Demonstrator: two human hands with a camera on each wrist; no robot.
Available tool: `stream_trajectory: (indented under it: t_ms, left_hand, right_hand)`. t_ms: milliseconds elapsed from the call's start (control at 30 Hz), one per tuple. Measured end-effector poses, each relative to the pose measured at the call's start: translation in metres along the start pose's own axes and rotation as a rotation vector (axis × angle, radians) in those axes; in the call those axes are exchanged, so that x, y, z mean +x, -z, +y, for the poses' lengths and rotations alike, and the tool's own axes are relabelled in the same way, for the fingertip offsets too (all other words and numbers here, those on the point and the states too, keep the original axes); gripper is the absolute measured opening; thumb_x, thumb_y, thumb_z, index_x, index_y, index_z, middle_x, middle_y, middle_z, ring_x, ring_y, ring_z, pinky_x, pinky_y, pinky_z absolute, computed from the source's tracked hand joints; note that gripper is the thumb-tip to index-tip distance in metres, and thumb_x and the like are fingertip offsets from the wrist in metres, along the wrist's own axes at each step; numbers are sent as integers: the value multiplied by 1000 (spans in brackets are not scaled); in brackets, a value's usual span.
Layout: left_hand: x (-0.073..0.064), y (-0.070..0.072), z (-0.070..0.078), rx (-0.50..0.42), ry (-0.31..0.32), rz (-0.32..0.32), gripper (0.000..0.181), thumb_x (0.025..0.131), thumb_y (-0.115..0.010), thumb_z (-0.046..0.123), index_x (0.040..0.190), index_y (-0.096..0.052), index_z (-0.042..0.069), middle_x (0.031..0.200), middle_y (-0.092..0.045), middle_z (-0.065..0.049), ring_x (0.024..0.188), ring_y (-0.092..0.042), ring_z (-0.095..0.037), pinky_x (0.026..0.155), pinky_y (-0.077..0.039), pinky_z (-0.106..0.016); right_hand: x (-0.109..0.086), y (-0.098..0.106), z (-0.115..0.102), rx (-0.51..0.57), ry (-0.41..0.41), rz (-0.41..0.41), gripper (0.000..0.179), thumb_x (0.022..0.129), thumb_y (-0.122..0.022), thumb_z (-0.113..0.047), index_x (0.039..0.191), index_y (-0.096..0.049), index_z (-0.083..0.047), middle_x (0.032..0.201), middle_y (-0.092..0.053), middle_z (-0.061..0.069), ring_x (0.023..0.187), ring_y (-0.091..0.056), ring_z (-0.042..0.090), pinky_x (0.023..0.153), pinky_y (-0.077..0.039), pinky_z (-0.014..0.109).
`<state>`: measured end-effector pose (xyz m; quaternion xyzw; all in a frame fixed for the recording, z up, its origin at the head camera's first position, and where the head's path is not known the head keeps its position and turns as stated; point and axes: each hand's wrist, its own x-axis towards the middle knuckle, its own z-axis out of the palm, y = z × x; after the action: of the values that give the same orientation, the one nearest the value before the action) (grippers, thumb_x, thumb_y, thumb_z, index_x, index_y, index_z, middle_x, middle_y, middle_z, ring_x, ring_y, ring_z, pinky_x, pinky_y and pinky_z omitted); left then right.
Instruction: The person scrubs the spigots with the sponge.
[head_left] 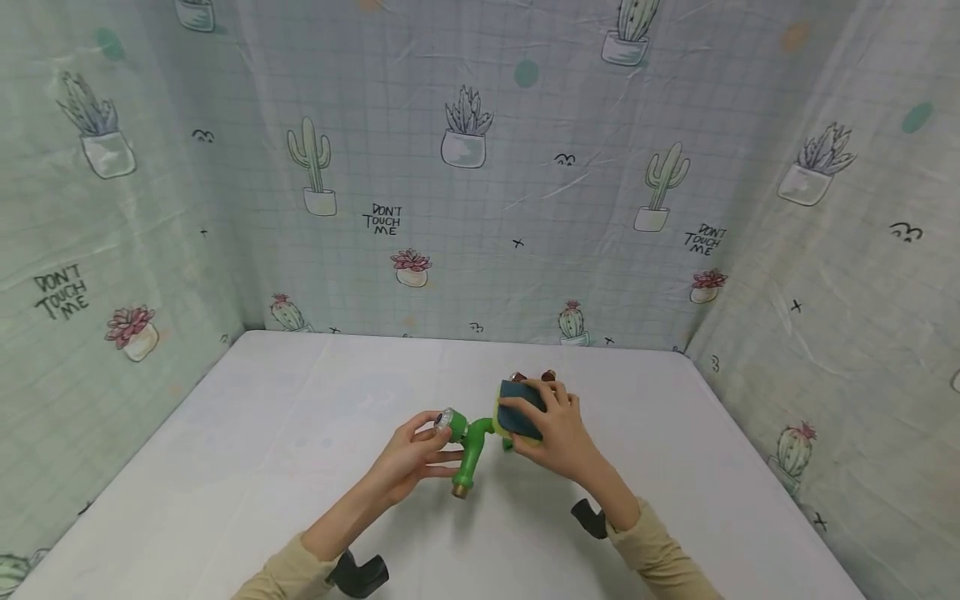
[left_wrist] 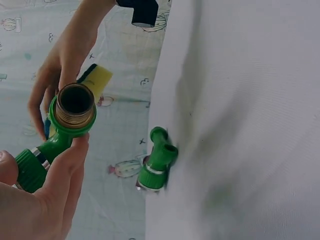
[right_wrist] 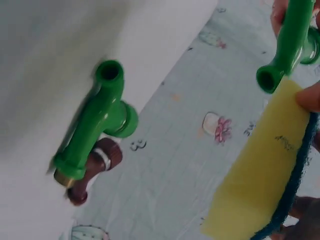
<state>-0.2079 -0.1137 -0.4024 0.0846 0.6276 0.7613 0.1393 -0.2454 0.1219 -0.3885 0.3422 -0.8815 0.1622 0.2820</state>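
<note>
My left hand (head_left: 408,460) pinches a green tap (head_left: 472,454) by its ribbed knob, holding it above the table. The tap's brass threaded end (left_wrist: 75,107) faces the left wrist camera. In my right hand (head_left: 562,435) is a sponge (head_left: 519,408), yellow with a dark blue-green scouring side, gripped between thumb and fingers. One corner of the yellow side (right_wrist: 257,170) is right at the tap's green open end; whether they touch I cannot tell. A second green tap (right_wrist: 95,125) lies on the table, mostly hidden behind the right hand in the head view.
A brown tap (right_wrist: 92,170) lies beside the second green one, and brown ends (head_left: 549,376) show behind the sponge. The white table (head_left: 315,417) is enclosed by a cactus-print cloth (head_left: 517,192). Black pieces (head_left: 360,575) show beside both forearms.
</note>
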Motion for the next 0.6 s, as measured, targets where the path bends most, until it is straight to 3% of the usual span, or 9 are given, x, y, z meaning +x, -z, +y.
stream_trajectory:
  t_ms: [100,200,433,600]
  left_hand:
    - [1,-2,1,-14,-6,8,39,88,-55,23,118,-38,3,102,-59,-6,100,-60,-37,78,-52,-47]
    - [3,-5,2,-20,-10,-5,40,89,-55,22,119,-36,4,103,-58,-6,101,-59,-36,79,-52,-47]
    - [5,-6,1,-44,-9,40,41,89,-54,23,120,-37,3,104,-58,-6,101,-59,-35,80,-51,-47]
    - [8,-4,4,-78,14,75,36,89,-54,25,114,-39,4,101,-56,-6,100,-59,-37,80,-51,-46]
  right_hand:
    - [-1,0,0,15,-16,67,50,70,-73,-28,117,-54,-31,123,-47,12,103,-38,25,74,-35,43]
    - [-2,-2,-9,58,46,77,51,73,-71,-31,120,-53,-31,125,-45,13,104,-37,24,74,-36,42]
    - [-20,5,-23,75,218,-30,55,67,-75,-31,117,-54,-37,129,-43,6,111,-34,23,82,-35,44]
    - [-24,16,-17,114,258,-19,57,65,-76,-29,117,-54,-36,129,-42,6,113,-32,24,83,-33,47]
